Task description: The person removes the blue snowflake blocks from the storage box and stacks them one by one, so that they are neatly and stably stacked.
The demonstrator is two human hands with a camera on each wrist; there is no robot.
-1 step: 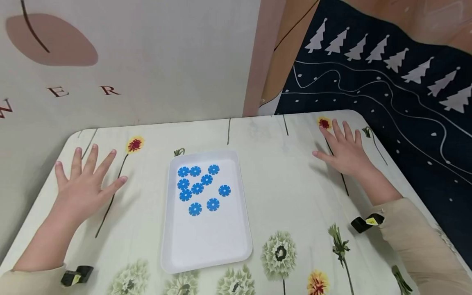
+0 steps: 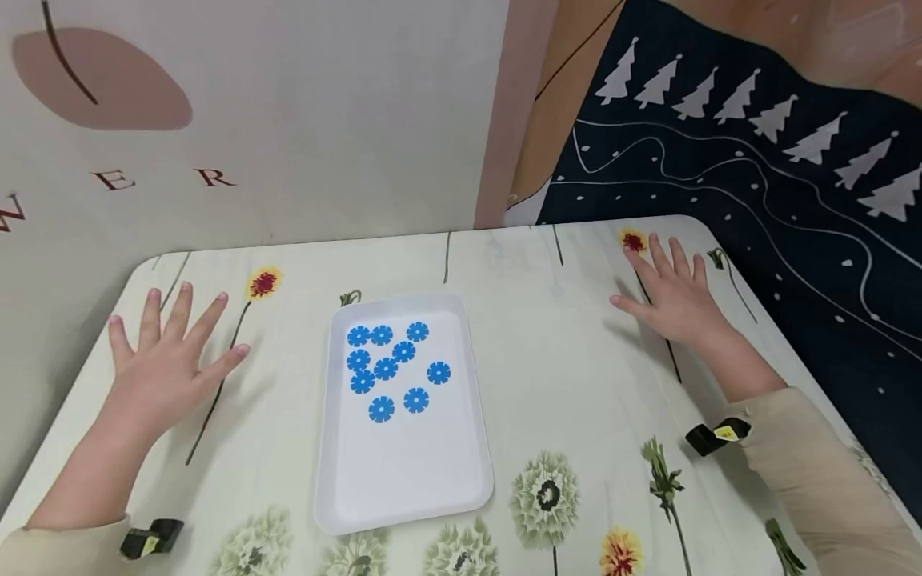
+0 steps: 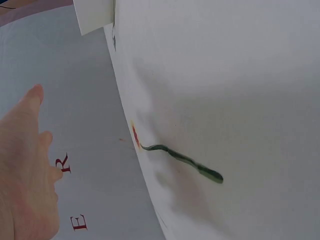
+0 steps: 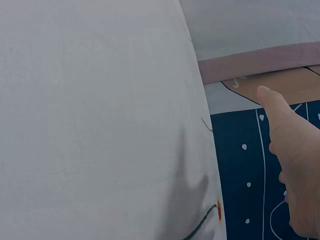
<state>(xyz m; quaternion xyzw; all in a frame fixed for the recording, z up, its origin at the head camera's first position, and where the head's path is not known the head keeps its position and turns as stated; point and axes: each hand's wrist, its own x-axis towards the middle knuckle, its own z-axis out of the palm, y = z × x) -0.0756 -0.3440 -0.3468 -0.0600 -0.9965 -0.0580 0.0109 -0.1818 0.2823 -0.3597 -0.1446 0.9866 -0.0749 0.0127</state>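
My left hand [image 2: 160,372] is spread out at the left of the table, fingers straight and apart, palm down, holding nothing. The right hand [image 2: 673,296] is likewise spread near the table's far right corner, with bare fingers. Each hand casts a shadow on the tablecloth beneath it. Between them lies a white rectangular tray [image 2: 403,480]. In its far half lie several blue notched discs [image 2: 386,368], like flower-shaped building pieces, some touching each other. The left wrist view shows the left hand [image 3: 27,175] at its edge; the right wrist view shows the right hand [image 4: 295,165].
A flower-print cloth covers the table [image 2: 562,344]. A pale wall [image 2: 324,120] with printed letters rises along the far edge. A dark blue tree-patterned cloth [image 2: 691,160] hangs at the right. Black wrist straps [image 2: 716,436] show at both sleeves.
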